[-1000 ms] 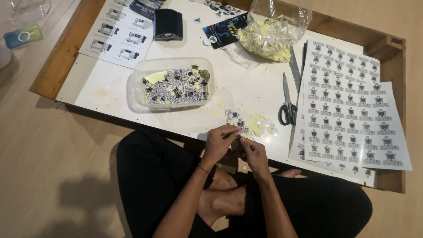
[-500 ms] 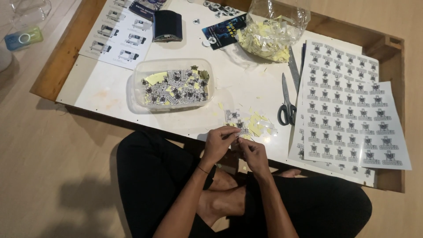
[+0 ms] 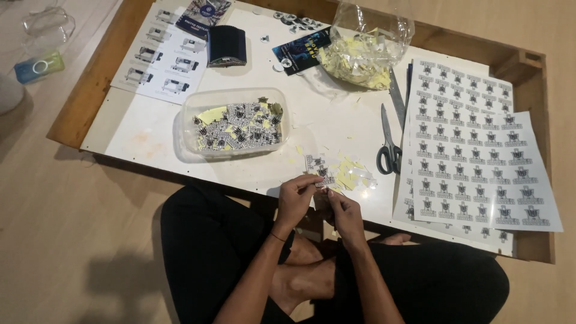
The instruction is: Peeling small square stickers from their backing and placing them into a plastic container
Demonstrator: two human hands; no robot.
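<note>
My left hand (image 3: 296, 200) and my right hand (image 3: 342, 210) meet at the near edge of the low white table (image 3: 150, 129), both pinching one small black-and-white sticker (image 3: 323, 182) between fingertips. Just beyond the hands lie a few cut stickers (image 3: 314, 162) and pale yellow backing scraps (image 3: 349, 176). A clear plastic tub (image 3: 234, 123) with several cut stickers and yellow scraps stands to the left of the hands. Printed sticker sheets (image 3: 474, 156) are stacked on the right.
Scissors (image 3: 389, 144) lie between the hands and the sheets. A clear bag of yellow scraps (image 3: 366, 51) sits at the back, with a black pouch (image 3: 227, 45), a dark card (image 3: 303, 51) and a printed leaflet (image 3: 162, 57). My crossed legs (image 3: 216, 252) are under the table's edge.
</note>
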